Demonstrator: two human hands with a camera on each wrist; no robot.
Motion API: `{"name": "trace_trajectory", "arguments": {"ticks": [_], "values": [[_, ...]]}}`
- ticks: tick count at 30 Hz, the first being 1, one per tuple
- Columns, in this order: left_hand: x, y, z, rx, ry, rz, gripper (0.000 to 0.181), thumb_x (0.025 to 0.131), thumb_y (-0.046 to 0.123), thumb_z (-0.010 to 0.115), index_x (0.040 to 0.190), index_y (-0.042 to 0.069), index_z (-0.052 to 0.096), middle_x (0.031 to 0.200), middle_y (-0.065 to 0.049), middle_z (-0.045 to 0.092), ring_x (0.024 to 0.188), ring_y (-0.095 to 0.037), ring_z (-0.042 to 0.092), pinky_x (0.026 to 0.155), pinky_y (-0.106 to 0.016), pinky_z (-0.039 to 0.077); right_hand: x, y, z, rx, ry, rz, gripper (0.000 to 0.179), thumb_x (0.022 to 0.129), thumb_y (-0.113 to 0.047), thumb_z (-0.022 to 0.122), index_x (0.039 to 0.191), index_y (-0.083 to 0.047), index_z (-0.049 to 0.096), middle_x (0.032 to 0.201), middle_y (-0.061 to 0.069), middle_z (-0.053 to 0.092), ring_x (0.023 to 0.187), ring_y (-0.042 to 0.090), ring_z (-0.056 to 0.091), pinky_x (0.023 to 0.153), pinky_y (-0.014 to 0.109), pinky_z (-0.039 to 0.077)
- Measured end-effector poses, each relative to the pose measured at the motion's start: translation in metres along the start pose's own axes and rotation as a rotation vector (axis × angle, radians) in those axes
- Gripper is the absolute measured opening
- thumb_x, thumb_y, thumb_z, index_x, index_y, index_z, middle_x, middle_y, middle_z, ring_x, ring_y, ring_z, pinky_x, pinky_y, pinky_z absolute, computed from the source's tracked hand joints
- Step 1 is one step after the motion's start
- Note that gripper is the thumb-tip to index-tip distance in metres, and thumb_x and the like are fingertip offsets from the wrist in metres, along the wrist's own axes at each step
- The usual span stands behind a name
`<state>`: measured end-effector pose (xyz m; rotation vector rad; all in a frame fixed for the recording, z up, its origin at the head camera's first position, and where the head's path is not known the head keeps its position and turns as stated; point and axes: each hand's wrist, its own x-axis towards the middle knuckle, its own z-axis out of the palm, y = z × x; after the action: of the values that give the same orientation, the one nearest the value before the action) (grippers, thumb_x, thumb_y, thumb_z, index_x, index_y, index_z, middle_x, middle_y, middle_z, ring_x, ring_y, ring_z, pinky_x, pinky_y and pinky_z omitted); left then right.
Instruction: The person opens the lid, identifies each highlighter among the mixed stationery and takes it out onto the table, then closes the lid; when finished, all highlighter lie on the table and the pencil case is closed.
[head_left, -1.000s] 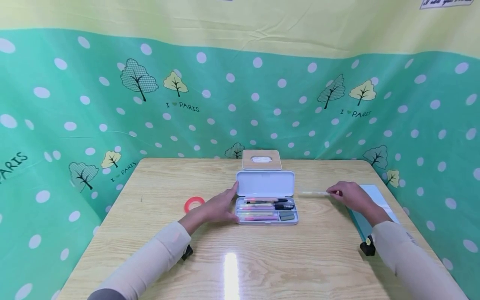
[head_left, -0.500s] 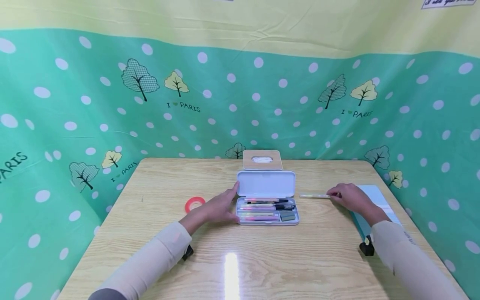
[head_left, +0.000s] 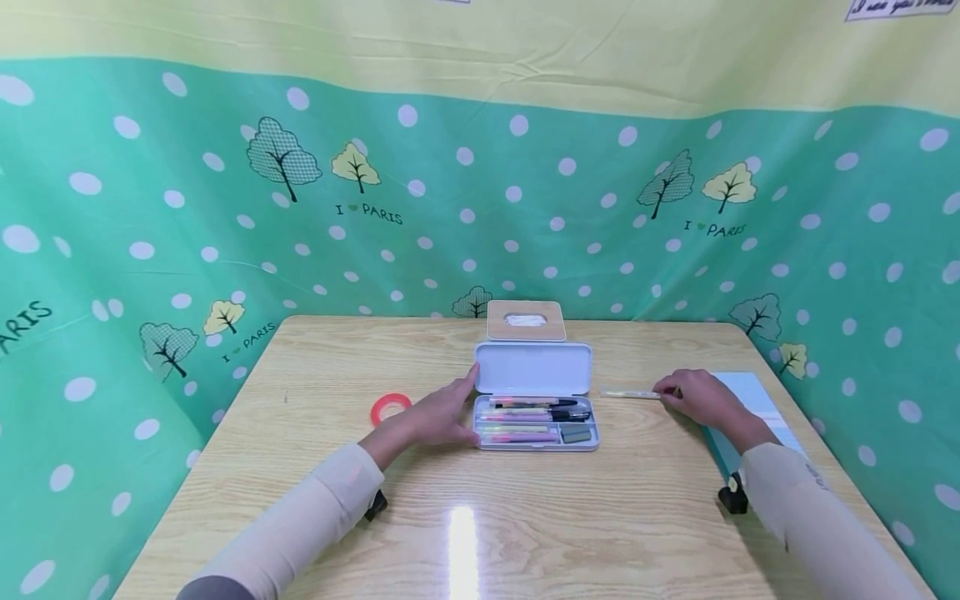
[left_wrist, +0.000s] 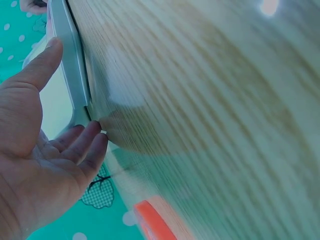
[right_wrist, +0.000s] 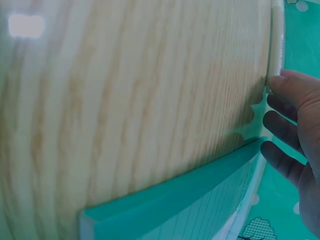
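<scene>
My left hand (head_left: 441,412) rests at the left side of an open white pencil case (head_left: 537,447), thumb and fingers spread along its edge. In the left wrist view the fingers of this hand (left_wrist: 55,135) are mostly straight beside the case (left_wrist: 75,65). Several pens (head_left: 521,414) and a grey eraser (head_left: 576,433) lie in the case's compartments. To the right, my right hand (head_left: 701,397) pinches the right end of a slim pale pen (head_left: 630,394), low at the tabletop. The right wrist view has the pen (right_wrist: 275,45) between thumb and forefinger.
A teal-edged notepad (head_left: 757,400) lies under and beside the right forearm. Behind the case stands a tissue box (head_left: 525,332). A red tape roll (head_left: 389,408) sits left of the left hand. A dotted green cloth (head_left: 420,208) hangs behind the table (head_left: 585,525).
My right hand has come slightly down and nearer with the pen, which now appears lower at the tabletop. The left hand stays at the pencil case.
</scene>
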<state>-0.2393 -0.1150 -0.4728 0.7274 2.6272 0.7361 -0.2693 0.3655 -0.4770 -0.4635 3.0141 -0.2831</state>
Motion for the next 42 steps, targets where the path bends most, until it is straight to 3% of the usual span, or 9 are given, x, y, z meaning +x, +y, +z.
{"name": "trace_trajectory", "arguments": {"ticks": [10,17,24,32,42], "values": [[-0.001,0.0,0.0,0.005,-0.003,0.001,0.131,0.081,0.048,0.083,0.163,0.017,-0.014,0.172,-0.012,0.012,0.158,-0.029,0.02,0.127,-0.043,0.027,-0.004,-0.001,-0.006,0.014,-0.005,0.038,0.023,0.095,-0.016,0.069,0.115,-0.006,0.076,0.098,0.008,0.074,0.083,0.017,0.065,0.08,0.048,0.061],[0.0,0.001,0.0,0.017,0.0,-0.002,0.131,0.081,0.048,0.083,0.163,0.016,-0.013,0.172,-0.012,0.011,0.158,-0.029,0.02,0.127,-0.044,0.027,-0.005,-0.009,-0.013,0.022,0.04,-0.002,0.022,0.096,-0.015,0.069,0.114,-0.006,0.076,0.096,0.006,0.074,0.081,0.015,0.063,0.077,0.044,0.061],[0.0,0.001,-0.001,0.009,-0.001,-0.008,0.13,0.082,0.047,0.083,0.163,0.017,-0.013,0.172,-0.012,0.013,0.158,-0.03,0.021,0.127,-0.044,0.028,0.0,-0.028,-0.018,0.017,0.103,-0.09,0.018,0.095,-0.013,0.069,0.111,-0.006,0.077,0.092,0.004,0.074,0.078,0.014,0.064,0.071,0.038,0.059],[0.0,0.003,-0.002,0.006,-0.003,-0.005,0.13,0.081,0.048,0.083,0.163,0.017,-0.013,0.172,-0.012,0.012,0.158,-0.029,0.021,0.127,-0.044,0.028,0.006,-0.053,-0.009,0.009,0.109,-0.137,0.019,0.095,-0.014,0.07,0.112,-0.009,0.078,0.092,0.001,0.074,0.078,0.01,0.063,0.071,0.035,0.059],[-0.002,0.004,-0.002,0.001,-0.006,-0.009,0.13,0.082,0.046,0.083,0.163,0.017,-0.013,0.173,-0.011,0.009,0.158,-0.03,0.019,0.128,-0.045,0.026,0.011,-0.093,-0.015,-0.03,0.122,-0.234,0.02,0.095,-0.019,0.071,0.114,-0.014,0.078,0.094,-0.002,0.075,0.08,0.009,0.064,0.071,0.031,0.058]]}}
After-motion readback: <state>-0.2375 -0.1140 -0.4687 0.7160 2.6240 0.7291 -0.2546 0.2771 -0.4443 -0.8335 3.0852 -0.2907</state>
